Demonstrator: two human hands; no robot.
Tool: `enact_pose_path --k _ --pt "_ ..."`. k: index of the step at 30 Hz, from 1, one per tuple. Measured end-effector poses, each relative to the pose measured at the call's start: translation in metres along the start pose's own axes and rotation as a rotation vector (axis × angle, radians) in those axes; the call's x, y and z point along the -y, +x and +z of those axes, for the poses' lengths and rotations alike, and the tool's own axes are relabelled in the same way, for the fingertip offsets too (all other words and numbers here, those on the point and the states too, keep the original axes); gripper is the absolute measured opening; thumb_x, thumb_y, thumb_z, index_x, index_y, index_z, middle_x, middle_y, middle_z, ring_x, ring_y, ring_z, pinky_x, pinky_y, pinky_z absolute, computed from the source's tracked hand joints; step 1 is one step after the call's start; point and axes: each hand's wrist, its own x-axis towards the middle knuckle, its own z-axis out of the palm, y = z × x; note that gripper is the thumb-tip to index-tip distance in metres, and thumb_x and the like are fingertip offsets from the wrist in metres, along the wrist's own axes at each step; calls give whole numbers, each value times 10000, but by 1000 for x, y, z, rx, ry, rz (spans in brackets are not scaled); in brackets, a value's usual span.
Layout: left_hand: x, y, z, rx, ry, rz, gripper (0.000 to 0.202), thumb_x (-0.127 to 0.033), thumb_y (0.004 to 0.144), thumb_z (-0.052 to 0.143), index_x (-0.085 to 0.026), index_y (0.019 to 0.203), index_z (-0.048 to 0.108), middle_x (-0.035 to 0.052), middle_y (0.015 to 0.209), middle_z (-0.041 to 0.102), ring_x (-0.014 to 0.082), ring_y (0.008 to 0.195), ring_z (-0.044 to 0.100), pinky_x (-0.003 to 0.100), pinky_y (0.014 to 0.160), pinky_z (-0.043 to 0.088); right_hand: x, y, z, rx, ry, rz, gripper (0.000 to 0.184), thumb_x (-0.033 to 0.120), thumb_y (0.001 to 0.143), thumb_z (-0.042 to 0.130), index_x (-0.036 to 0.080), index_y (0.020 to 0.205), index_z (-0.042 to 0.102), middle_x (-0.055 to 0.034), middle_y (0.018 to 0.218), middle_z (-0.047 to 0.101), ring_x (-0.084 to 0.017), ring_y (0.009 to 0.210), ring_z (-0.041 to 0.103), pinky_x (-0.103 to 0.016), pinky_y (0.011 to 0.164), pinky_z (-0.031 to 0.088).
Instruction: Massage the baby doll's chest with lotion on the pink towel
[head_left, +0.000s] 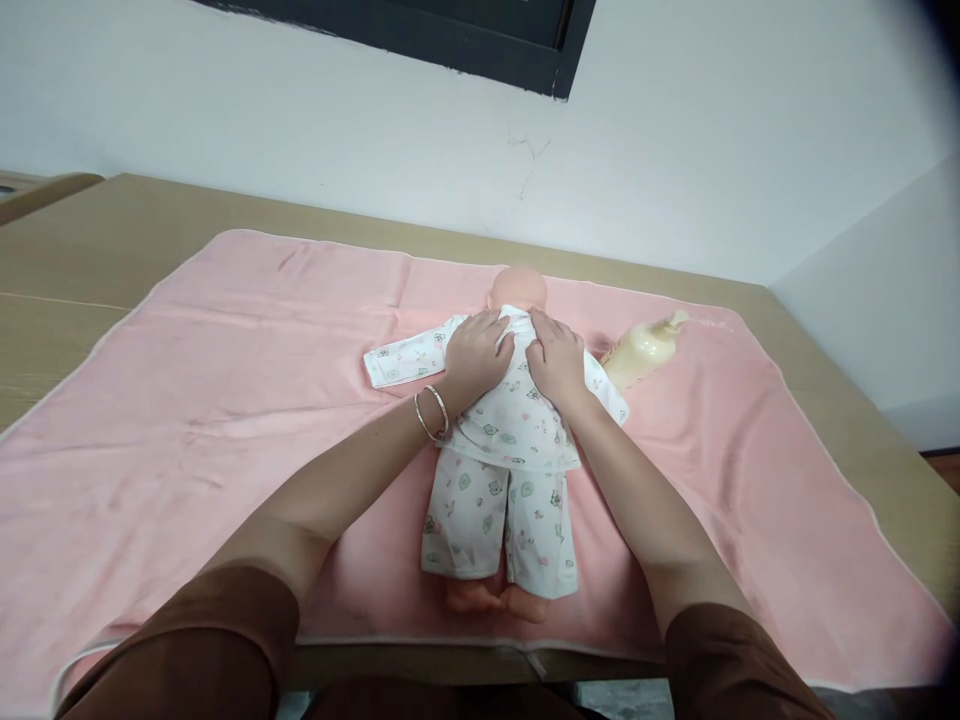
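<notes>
A baby doll lies stretched out, its bald head away from me and its bare feet toward me; no face shows. It wears a white printed top and matching trousers. My left hand, with a bangle at the wrist, rests on the left shoulder of the top. On the opposite shoulder lies my right hand. Both hands are flat with fingers extended toward the head, gripping nothing. The left sleeve is spread outward; the right sleeve is partly hidden behind my right arm.
A pale yellow pump bottle lies tilted on its side right of the doll. Under everything spreads a creased pink blanket on a wooden table. A white wall with a dark frame rises behind.
</notes>
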Motion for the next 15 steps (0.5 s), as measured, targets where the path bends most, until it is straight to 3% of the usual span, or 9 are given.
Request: enact_pose_path --k 15 --pt "1 1 3 11 -34 -73 355 -271 944 480 -144 1221 661 147 1301 676 287 1250 606 489 1119 448 -1 -1 1 -53 92 31 461 201 884 393 190 1283 623 -107 1360 643 -290 1282 544 -496 1110 378"
